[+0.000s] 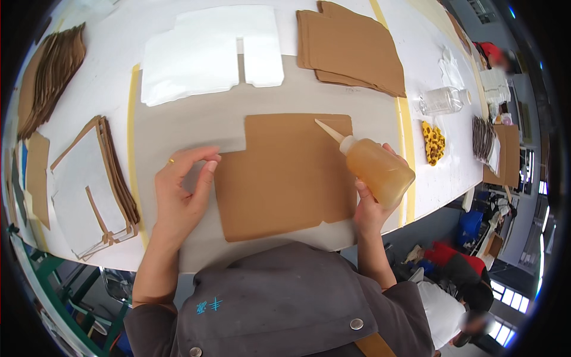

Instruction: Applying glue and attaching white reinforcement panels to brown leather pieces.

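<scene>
A brown, flat cut sheet, seemingly cardboard or leather (pixel 285 178), lies on the grey work mat (pixel 187 120) in front of me. My right hand (pixel 374 196) grips a clear plastic squeeze bottle (pixel 379 169) of amber liquid, tilted so that its long nozzle hangs over the sheet's upper right part. Whether the tip touches the sheet I cannot tell. At the sheet's left edge, my left hand (pixel 187 192) is bent with thumb and forefinger close together; nothing shows between them. Beyond the sheet lies a white cut piece (pixel 200 53) with a narrow slot.
Brown pieces are stacked at the back right (pixel 352 49); more stacks stand at the left (pixel 53 80), one topped by a white slotted piece (pixel 89 187). To the right lie a clear bottle (pixel 441 101) and a yellow patterned cloth item (pixel 433 143). Other people are at lower right.
</scene>
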{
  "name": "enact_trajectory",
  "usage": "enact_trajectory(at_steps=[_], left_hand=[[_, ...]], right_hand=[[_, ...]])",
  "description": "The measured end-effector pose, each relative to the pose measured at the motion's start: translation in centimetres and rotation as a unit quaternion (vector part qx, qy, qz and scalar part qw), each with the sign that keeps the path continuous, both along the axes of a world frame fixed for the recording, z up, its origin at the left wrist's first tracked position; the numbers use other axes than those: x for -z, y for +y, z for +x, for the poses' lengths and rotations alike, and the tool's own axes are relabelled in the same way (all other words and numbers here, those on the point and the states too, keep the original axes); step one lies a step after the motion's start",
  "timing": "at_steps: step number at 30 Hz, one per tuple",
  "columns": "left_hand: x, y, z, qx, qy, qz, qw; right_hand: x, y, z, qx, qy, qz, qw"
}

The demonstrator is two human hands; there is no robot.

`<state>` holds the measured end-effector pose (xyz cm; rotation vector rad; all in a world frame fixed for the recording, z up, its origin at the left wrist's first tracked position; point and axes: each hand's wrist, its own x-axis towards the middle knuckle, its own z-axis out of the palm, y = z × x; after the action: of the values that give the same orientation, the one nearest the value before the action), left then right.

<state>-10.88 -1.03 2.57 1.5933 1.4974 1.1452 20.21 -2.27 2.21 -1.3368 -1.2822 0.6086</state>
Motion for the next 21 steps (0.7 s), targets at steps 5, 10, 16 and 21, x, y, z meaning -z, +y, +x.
enact_trajectory(at_steps=[5, 10, 16, 21], left_hand=[[-0.3, -0.2, 0.0, 0.005, -0.003, 0.019, 1.0], [-0.9, -0.2, -0.2, 0.014, -0.004, -0.001, 1.0], [-0.5, -0.1, -0.5, 0.005, 0.002, 0.035, 0.999], [-0.4, 0.1, -0.7, -0.008, -0.006, 0.031, 0.999]], right_hand=[[0.3, 0.3, -2.7, -0.071, 0.049, -0.001, 0.996], [0.4, 1.3, -5.2, -0.145, 0.053, 0.0, 0.988], [-0.9, 4.3, -5.6, -0.173, 0.241, -0.064, 0.953], [-1.9, 8.3, -2.5, -0.237, 0.498, -0.153, 0.82]])
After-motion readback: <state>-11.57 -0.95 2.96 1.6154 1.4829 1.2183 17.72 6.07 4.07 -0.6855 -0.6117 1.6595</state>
